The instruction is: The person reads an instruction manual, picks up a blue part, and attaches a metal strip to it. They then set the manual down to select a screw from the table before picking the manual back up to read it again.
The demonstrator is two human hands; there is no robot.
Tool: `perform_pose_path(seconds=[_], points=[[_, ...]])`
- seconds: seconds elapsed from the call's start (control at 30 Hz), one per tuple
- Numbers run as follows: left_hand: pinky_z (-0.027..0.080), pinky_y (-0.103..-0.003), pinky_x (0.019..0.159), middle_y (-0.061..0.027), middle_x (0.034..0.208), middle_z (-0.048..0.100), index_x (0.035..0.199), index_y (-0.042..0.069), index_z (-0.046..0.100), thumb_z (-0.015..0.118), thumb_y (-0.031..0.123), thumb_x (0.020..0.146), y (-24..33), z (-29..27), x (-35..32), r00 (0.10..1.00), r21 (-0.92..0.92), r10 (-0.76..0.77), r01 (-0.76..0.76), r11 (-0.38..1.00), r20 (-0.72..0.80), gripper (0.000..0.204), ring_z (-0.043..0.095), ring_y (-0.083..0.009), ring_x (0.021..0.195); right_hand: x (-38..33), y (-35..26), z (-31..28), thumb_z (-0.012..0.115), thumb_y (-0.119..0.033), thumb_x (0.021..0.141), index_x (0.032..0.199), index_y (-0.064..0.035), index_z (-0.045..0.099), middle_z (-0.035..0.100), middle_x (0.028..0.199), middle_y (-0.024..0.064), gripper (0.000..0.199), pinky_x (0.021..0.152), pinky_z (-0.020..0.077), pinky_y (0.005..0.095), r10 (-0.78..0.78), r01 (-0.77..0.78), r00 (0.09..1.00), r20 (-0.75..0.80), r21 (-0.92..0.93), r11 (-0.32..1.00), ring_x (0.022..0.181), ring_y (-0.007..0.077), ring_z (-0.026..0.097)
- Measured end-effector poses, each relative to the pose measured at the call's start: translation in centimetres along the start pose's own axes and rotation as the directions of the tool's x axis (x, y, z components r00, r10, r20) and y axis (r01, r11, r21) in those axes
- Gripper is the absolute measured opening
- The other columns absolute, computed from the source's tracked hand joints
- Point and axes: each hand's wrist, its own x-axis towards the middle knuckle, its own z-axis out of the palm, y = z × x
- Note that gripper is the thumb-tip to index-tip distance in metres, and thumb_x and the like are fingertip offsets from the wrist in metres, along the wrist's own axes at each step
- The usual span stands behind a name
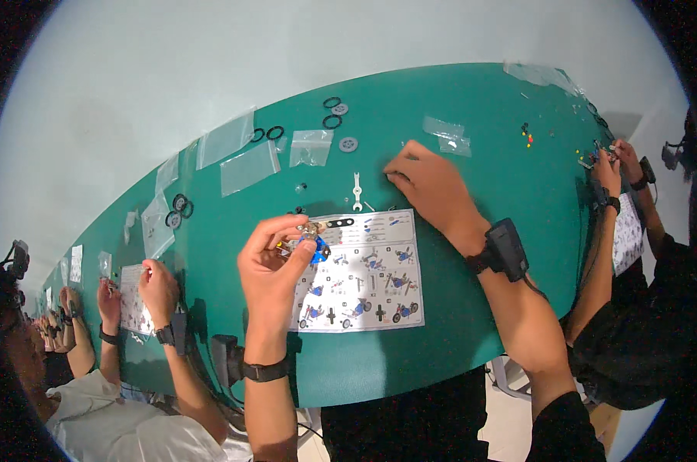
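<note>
My left hand (pixel 273 258) is closed around a small part-built model (pixel 317 251) with blue pieces, metal bits and a black strip with holes (pixel 339 223) sticking out to the right. It is held above the upper left of a printed instruction sheet (pixel 364 308) with coloured assembly drawings. My right hand (pixel 433 185) is off to the right, low over the green table, its thumb and fingertips drawn together. Whatever is between those fingertips, if anything, is too small to tell. A white double-ended wrench (pixel 357 192) lies between my hands, with a small pin (pixel 369 206) beside it.
Beyond my hands lie grey wheel hubs (pixel 348 144), black rubber rings (pixel 332 122) and clear plastic bags (pixel 311 148). Another bag (pixel 450 137) is past my right hand. People work close by on the left (pixel 160 292) and right (pixel 608 173). Small red and yellow pieces (pixel 528 138) lie far right.
</note>
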Motion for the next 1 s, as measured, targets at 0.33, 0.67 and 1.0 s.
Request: perform_pose_path(seconds=[0.33,0.67,1.0], points=[[0.046,-0.019,0.069,-0.0027,0.102,0.067,0.113,0.003,0.065,0.069,-0.004,0.083,-0.5,-0.2,0.3,0.999,-0.074,-0.039,0.040,0.996,0.015,0.031,0.058,-0.0057,0.086,0.2,0.1,-0.1,0.061,-0.015,0.088,0.089,-0.0033,0.060,0.061,0.089,0.0154,0.011,0.069,0.0521,0.0450,0.023,-0.023,1.000,0.000,-0.024,0.999,0.079,0.0358,0.064],[0.048,-0.020,0.066,0.0005,0.094,0.065,0.115,0.008,0.060,0.068,0.008,0.086,-0.1,-0.7,0.5,0.998,-0.163,-0.069,0.070,0.984,0.012,0.030,0.062,-0.0083,0.084,0.7,3.8,-3.2,0.066,-0.014,0.088,0.089,0.0001,0.066,0.069,0.082,0.0121,0.014,0.069,0.0504,0.0333,0.282,-0.254,0.957,-0.065,0.277,0.927,0.076,0.0221,0.066],[0.035,-0.017,0.055,0.0004,0.093,0.067,0.112,0.006,0.064,0.068,-0.001,0.085,-0.2,-0.5,0.1,0.998,-0.189,-0.060,0.054,0.981,-0.027,0.028,0.052,-0.0018,0.069,-0.1,5.7,-4.9,0.063,-0.010,0.086,0.085,-0.0018,0.068,0.067,0.072,0.0083,0.010,0.057,0.0500,0.0297,0.436,-0.417,0.895,-0.088,0.179,0.891,0.057,0.0140,0.064]])
